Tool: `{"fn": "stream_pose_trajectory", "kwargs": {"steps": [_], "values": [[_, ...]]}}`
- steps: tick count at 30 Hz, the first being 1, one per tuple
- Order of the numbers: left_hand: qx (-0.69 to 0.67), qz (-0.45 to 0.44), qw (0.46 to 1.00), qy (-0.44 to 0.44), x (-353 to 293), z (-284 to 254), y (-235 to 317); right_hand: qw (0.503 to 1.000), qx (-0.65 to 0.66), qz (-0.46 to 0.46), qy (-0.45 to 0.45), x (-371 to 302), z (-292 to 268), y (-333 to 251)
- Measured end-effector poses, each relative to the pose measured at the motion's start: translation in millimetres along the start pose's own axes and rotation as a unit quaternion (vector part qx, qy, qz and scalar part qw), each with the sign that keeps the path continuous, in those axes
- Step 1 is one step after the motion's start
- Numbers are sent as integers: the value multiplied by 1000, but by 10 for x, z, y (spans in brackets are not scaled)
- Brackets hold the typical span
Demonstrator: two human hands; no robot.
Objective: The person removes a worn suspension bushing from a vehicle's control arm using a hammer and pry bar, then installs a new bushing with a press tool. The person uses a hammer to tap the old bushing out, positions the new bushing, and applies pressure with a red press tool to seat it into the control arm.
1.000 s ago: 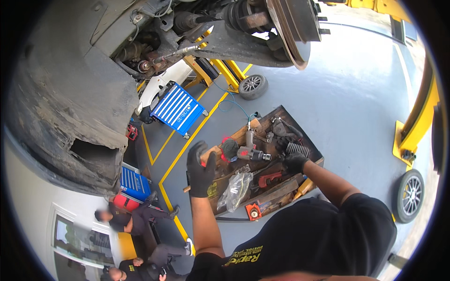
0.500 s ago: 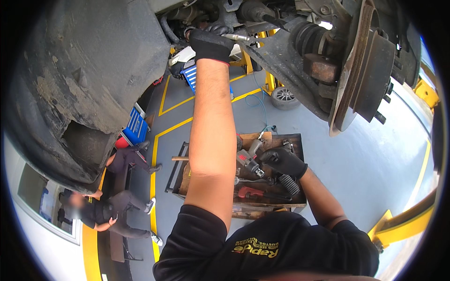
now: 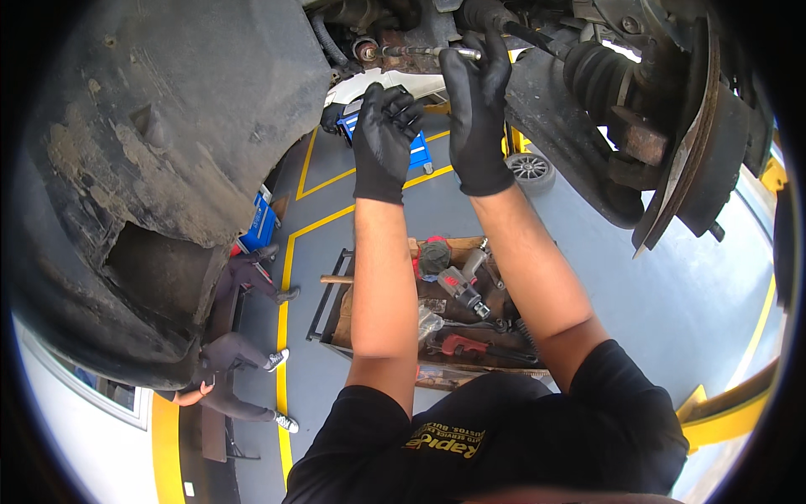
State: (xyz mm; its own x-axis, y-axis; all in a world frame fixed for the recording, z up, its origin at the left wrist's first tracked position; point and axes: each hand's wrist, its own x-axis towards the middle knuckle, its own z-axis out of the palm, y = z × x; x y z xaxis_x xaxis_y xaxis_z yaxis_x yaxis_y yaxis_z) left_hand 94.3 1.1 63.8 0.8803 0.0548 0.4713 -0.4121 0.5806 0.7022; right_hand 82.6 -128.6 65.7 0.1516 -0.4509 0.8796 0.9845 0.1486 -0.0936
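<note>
Overhead, a thin rusty tie rod [image 3: 413, 51] runs sideways from a round rusty joint [image 3: 366, 50] to a bright metal end. My right hand [image 3: 480, 113], in a black glove, reaches up with thumb and fingers closed around that bright end. Lower and to the left is my left hand [image 3: 384, 143], also gloved, palm showing, thumb apart and fingers loosely bent. Nothing shows in it, and it is apart from the rod. Behind the right fingertips, part of the car's underside is hidden.
A brake disc [image 3: 684, 151] and a ribbed rubber boot [image 3: 592, 74] hang at the right, a dirty wheel-arch liner [image 3: 193, 92] at the left. Below, a tool cart [image 3: 344, 323] holds an impact wrench [image 3: 463, 290] and a red pipe wrench [image 3: 462, 344]. A person [image 3: 239, 370] sits at the lower left.
My right hand has risen from the tool cart to the rod's bright end. My left hand has let go of the rod and dropped slightly. The view has shifted a little.
</note>
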Motion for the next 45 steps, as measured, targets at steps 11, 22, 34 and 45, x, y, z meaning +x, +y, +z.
{"fn": "stream_pose_trajectory", "kwargs": {"steps": [11,22,34,45], "values": [[278,-174,944,23,-1539,-1725,-629,931,-68,-2,-358,996,1091,136],[277,-307,904,108,-2947,-2849,-567,935,0,-255,-248,-273,270,177],[263,-364,884,128,-3713,-2973,-1043,958,260,51,110,909,886,180],[620,-142,754,-165,-4140,-3532,-1395,961,-58,-258,-82,-216,671,72]]}}
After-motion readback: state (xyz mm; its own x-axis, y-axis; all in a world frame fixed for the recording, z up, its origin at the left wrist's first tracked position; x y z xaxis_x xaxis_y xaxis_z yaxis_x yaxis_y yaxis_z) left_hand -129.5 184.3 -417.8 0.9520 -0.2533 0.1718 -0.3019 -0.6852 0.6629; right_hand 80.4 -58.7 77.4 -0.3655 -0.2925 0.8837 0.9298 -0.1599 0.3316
